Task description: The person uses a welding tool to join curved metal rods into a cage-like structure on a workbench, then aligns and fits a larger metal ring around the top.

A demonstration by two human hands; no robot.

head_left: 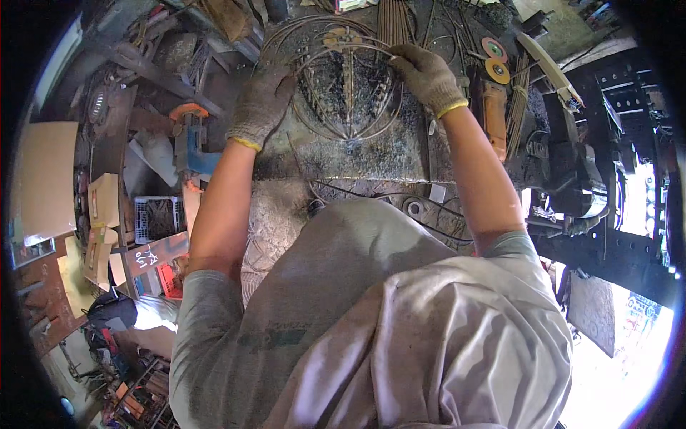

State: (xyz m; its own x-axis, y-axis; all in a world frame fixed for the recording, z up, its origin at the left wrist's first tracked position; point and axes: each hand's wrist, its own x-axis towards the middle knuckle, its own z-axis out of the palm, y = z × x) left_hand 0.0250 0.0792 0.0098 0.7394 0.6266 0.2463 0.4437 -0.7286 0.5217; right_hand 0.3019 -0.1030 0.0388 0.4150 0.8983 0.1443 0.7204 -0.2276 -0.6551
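Note:
In front of me, over the dark, scarred metal worktable [389,161], is a round frame of bent metal wire [350,136] with curved wires meeting at its near end. My left hand [266,106], in a brown knit glove with a yellow cuff, grips the ring's left side, fingers closed. On its upper right edge, my right hand [431,80], gloved alike, has its fingers curled around the wire. A toothed metal piece [349,82] shows through the ring; whether it touches the frame I cannot tell.
Large wire coils [275,39] and a bundle of rods [393,25] lie at the far side. Right of my right hand are a yellow disc [497,71], a reddish disc [494,48] and an orange-brown long object [494,118]. A plastic crate [158,219] stands at left.

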